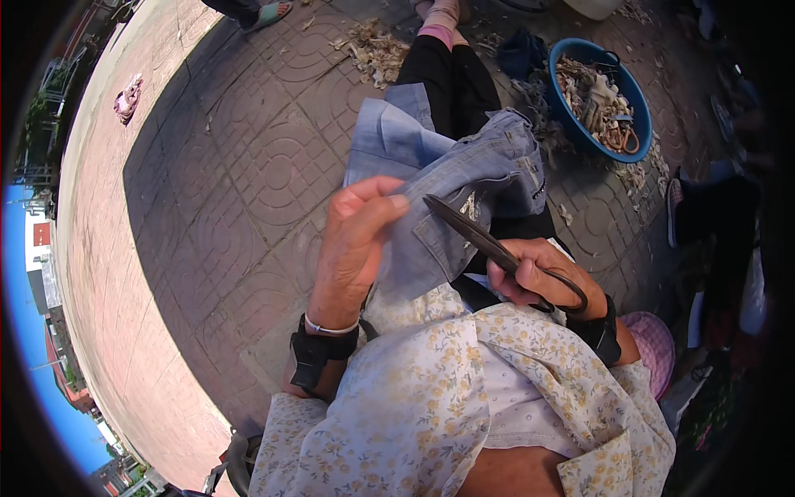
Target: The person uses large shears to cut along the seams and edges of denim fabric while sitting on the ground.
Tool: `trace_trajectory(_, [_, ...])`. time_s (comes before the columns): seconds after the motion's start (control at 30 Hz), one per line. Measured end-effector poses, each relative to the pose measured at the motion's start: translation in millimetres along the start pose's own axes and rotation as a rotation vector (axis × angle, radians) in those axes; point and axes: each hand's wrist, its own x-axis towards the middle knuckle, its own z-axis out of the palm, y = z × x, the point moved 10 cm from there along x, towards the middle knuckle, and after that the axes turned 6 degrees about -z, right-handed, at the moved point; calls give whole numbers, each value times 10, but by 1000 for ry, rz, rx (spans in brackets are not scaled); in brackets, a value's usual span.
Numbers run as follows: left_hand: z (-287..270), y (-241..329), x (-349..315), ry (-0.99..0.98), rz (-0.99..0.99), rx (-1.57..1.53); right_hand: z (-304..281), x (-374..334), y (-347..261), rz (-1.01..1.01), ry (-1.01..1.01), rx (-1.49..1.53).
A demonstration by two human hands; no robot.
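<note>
A pair of blue denim jeans, or a cut part of one, lies across my lap and legs. My left hand pinches an edge of the light blue denim between thumb and fingers. In my right hand is a pair of dark metal scissors, fingers wrapped round the looped handles. The blades point up and left over the denim, their tips close to my left thumb. They look closed or nearly so. A pocket and stitched seams show on the cloth beside the blades.
A blue basin full of cloth scraps, with an orange-handled tool in it, stands at the far right. Scraps lie on the paving. A pink checked hat is by my right elbow. A person's sandalled foot shows at the top.
</note>
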Motion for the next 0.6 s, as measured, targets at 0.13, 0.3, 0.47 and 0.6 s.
trace_trajectory(0.13, [2,12,-18,20,5,10,8,12,2,0,-3,2])
trace_trajectory(0.3, [-6,24,-21,20,11,38,24,17,5,18,-2,18])
trace_trajectory(0.47, [-36,40,-21,23,45,98,8,32,15,32,-9,-4])
trace_trajectory(0.6, [-37,43,-21,9,51,98,-23,53,47,1,-21,-28])
